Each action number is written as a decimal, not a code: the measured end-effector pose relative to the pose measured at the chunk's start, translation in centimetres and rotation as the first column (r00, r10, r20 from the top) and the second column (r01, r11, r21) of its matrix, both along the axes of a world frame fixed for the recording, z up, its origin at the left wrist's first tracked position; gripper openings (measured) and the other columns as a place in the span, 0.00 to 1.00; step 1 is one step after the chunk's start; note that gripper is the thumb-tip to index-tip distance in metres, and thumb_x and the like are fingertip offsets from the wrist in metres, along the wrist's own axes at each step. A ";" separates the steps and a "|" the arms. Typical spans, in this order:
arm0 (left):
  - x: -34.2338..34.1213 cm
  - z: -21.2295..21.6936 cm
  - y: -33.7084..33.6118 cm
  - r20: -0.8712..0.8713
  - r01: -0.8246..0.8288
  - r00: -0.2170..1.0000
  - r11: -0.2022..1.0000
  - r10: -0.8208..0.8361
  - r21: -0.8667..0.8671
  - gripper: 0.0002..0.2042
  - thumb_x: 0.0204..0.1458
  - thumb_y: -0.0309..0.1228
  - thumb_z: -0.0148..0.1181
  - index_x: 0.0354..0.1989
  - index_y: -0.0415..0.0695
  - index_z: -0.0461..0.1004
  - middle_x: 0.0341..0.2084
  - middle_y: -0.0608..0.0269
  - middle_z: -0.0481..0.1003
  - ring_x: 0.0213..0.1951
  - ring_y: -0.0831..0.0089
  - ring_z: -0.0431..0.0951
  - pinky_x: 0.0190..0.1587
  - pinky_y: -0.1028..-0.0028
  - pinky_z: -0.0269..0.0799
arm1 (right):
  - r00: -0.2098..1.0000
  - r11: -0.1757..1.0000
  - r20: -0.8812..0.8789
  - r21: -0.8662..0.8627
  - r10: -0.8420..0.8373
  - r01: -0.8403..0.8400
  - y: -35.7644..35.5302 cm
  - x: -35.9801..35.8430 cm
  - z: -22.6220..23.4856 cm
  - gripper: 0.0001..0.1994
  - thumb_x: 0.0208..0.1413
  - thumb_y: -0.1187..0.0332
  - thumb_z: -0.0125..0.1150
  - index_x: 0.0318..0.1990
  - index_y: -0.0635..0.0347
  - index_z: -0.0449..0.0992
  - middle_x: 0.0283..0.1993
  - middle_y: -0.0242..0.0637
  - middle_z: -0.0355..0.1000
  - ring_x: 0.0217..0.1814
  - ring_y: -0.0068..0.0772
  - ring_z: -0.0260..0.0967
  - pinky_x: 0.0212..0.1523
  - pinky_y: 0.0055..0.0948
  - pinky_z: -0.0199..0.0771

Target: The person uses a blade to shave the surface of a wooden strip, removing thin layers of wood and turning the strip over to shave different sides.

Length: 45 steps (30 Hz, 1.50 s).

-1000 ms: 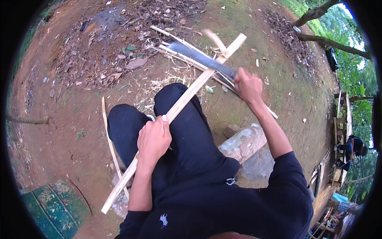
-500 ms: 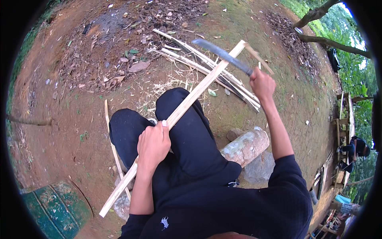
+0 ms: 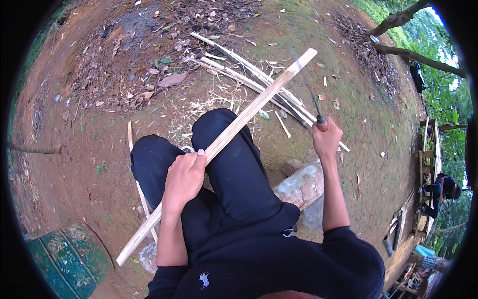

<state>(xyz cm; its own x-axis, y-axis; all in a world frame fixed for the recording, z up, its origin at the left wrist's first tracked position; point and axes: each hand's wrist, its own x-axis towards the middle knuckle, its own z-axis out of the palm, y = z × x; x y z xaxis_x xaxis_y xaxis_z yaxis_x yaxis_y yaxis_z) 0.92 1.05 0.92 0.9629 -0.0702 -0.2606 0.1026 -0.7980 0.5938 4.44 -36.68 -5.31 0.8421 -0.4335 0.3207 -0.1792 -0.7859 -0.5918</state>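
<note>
Your left hand (image 3: pixel 185 175) grips wooden strip (image 3: pixel 249 112), laid across your right thigh (image 3: pixel 241 172); right hand (image 3: pixel 327 138) grips long knife (image 3: pixel 313 97) by its handle. Shaving at strip's far end now gone; knife turned from crosswise to nearly edge-on. That cut appears finished.

I have a long, flat wooden strip (image 3: pixel 239 123) held on a diagonal, running from the near left up to the far right. It is pale and straight-grained, narrow along its whole length, with a blunt far end and a slightly browner stretch just short of it. To its right I see a long-bladed knife (image 3: pixel 315 105), gripped by a reddish-brown handle at its near end. The thin, dark blade points away and leans left, its blurred far part crossing my view of the strip's far end; I can't tell whether they touch.
</note>
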 end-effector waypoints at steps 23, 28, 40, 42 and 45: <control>-4.0 6.2 4.4 0.064 0.088 0.990 0.908 -0.124 0.410 0.04 0.53 0.26 0.61 0.33 0.37 0.75 0.39 0.51 0.72 0.49 0.53 0.73 0.49 0.56 0.61 | 0.999 0.948 -0.041 0.317 0.011 0.002 4.2 -4.4 -2.0 0.13 0.53 0.68 0.68 0.25 0.66 0.70 0.16 0.33 0.60 0.23 0.17 0.55 0.25 0.31 0.61; -2.8 5.6 0.5 0.376 0.068 0.904 0.936 -0.204 0.345 0.24 0.49 0.21 0.58 0.58 0.41 0.68 0.59 0.50 0.66 0.63 0.51 0.65 0.64 0.57 0.57 | 0.998 0.959 -0.034 0.281 0.049 -0.037 4.8 -4.5 -2.0 0.15 0.53 0.69 0.69 0.23 0.66 0.69 0.15 0.36 0.59 0.21 0.17 0.54 0.23 0.30 0.61; 5.1 -2.5 -8.6 0.555 0.289 0.758 0.939 -0.343 0.186 0.17 0.62 0.34 0.57 0.48 0.29 0.71 0.50 0.42 0.74 0.58 0.48 0.71 0.67 0.54 0.59 | 0.997 0.970 -0.058 0.239 0.058 -0.043 5.3 -5.8 -2.2 0.18 0.52 0.70 0.69 0.22 0.64 0.63 0.14 0.38 0.58 0.20 0.20 0.54 0.23 0.30 0.62; 5.0 -2.4 -8.6 0.550 0.316 0.761 0.937 -0.343 0.147 0.17 0.62 0.35 0.58 0.47 0.29 0.71 0.46 0.41 0.75 0.56 0.47 0.73 0.68 0.54 0.58 | 0.998 0.973 -0.029 0.224 0.055 -0.047 5.6 -5.7 -2.5 0.19 0.52 0.69 0.70 0.22 0.64 0.63 0.14 0.38 0.58 0.19 0.20 0.54 0.23 0.29 0.61; 6.0 -0.5 -8.2 0.380 0.457 0.823 0.889 -0.423 -0.001 0.16 0.63 0.36 0.57 0.45 0.30 0.72 0.38 0.40 0.77 0.49 0.46 0.77 0.63 0.56 0.66 | 0.997 0.972 0.046 0.224 0.065 -0.074 6.6 -5.2 -2.0 0.19 0.53 0.66 0.71 0.22 0.63 0.64 0.13 0.36 0.57 0.18 0.22 0.53 0.21 0.29 0.61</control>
